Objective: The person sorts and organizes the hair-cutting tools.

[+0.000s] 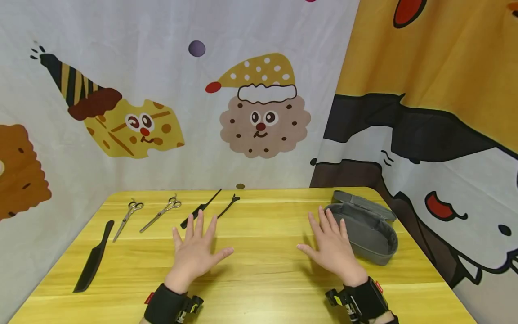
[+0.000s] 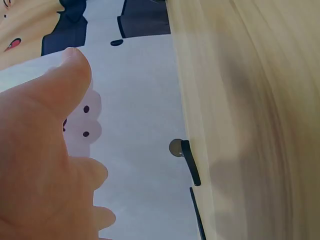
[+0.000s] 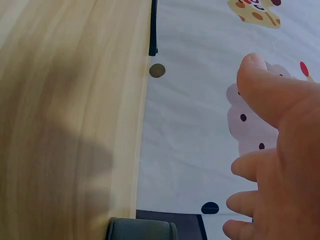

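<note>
My left hand [image 1: 195, 254] is spread above the table with nothing in it, fingers straight. Just beyond its fingertips lie a black tail comb [image 1: 198, 210] and a slim black hair clip [image 1: 229, 206]. My right hand [image 1: 332, 245], also spread and holding nothing, hovers beside an open grey zippered case [image 1: 374, 252], overlapping its left edge in the head view. Farther left are two pairs of silver hairdressing scissors [image 1: 126, 220] and a wide black comb with a handle [image 1: 94, 261]. In the left wrist view the thumb [image 2: 75, 75] stretches away from the fingers.
A yellow wood-grain table [image 1: 259, 288] carries everything. Behind it hangs a white curtain [image 1: 162, 22] with cartoon prints, and an orange, black and white cloth [image 1: 404, 67] hangs at the right. The case's lid [image 1: 364, 203] is folded back toward the far edge.
</note>
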Demonstrator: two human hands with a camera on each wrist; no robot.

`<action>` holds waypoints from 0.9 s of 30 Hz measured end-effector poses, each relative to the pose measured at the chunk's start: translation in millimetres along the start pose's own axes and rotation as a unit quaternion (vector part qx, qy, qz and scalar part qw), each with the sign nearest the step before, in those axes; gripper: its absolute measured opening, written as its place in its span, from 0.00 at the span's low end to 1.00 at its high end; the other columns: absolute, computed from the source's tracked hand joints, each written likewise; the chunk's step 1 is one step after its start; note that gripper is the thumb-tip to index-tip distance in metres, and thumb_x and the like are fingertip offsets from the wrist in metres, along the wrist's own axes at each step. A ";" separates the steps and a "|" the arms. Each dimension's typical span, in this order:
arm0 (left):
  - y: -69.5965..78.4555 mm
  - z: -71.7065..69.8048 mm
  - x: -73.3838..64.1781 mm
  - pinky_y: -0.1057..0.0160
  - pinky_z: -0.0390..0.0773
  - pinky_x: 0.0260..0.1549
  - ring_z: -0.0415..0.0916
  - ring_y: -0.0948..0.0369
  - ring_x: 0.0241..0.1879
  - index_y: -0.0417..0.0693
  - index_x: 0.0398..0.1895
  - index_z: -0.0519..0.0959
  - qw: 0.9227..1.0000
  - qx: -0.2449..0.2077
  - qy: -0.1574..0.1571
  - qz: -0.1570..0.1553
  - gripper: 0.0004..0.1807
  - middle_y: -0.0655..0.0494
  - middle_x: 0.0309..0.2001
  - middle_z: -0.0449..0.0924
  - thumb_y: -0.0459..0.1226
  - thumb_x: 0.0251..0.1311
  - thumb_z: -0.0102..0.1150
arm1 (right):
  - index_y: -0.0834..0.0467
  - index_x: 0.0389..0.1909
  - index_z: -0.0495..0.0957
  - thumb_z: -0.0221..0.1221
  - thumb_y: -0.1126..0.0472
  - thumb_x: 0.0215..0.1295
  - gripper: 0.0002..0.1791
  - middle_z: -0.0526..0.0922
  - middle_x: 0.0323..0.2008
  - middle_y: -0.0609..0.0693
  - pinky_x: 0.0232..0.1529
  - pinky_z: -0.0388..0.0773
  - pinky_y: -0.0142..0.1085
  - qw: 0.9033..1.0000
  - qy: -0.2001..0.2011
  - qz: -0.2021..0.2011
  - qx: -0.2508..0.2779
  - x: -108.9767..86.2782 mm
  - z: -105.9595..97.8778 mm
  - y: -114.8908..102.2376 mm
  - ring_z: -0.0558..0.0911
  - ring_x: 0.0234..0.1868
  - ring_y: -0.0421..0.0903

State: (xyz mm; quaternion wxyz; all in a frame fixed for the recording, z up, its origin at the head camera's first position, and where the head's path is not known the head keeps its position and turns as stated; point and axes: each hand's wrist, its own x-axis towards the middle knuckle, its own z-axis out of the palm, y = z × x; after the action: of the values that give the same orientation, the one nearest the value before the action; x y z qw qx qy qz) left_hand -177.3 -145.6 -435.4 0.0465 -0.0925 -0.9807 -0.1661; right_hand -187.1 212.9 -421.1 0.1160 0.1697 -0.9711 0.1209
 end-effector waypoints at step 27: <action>23.7 11.9 0.4 0.27 0.28 0.64 0.35 0.36 0.75 0.46 0.78 0.56 0.998 -0.011 0.040 0.053 0.58 0.32 0.75 0.46 0.69 0.51 0.62 | 0.67 0.73 0.60 0.65 0.41 0.62 0.48 0.58 0.70 0.74 0.65 0.39 0.71 0.998 0.035 0.044 0.027 -19.1 -22.1 49.7 0.54 0.71 0.71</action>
State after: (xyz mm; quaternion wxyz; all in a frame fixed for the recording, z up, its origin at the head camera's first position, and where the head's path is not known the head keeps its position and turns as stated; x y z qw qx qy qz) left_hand -173.7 -119.5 -439.0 0.0936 -0.1379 -0.9698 -0.1780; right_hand -183.4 270.1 -415.1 0.1396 0.1255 -0.9695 0.1578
